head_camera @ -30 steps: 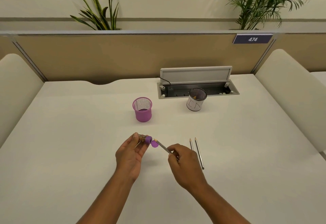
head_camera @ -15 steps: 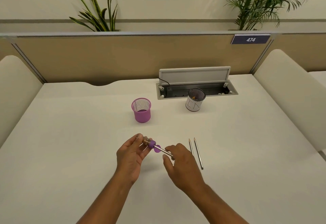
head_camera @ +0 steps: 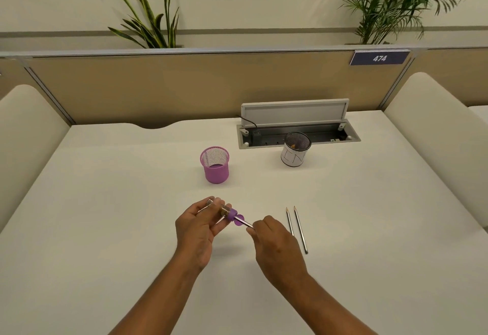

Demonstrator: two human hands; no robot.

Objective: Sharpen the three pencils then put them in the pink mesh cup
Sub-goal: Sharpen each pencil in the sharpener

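Note:
My left hand (head_camera: pixel 200 229) grips a small purple sharpener (head_camera: pixel 232 214) just above the white table. One pencil (head_camera: pixel 244 223) is stuck into the sharpener, and my right hand (head_camera: pixel 274 245) pinches its shaft close behind the sharpener. Most of that pencil is hidden by my right hand. Two more pencils (head_camera: pixel 297 226) lie side by side on the table just right of my right hand, tips pointing away from me. The pink mesh cup (head_camera: pixel 215 165) stands upright beyond my left hand with nothing visible inside.
A white-wrapped black mesh cup (head_camera: pixel 295 153) stands at the back right, in front of an open cable tray (head_camera: pixel 298 134) set into the table. A tan partition runs along the far edge, and padded dividers flank both sides.
My right hand has slid along the pencil toward the sharpener and turned on it. The left hand and sharpener stay in nearly the same place.

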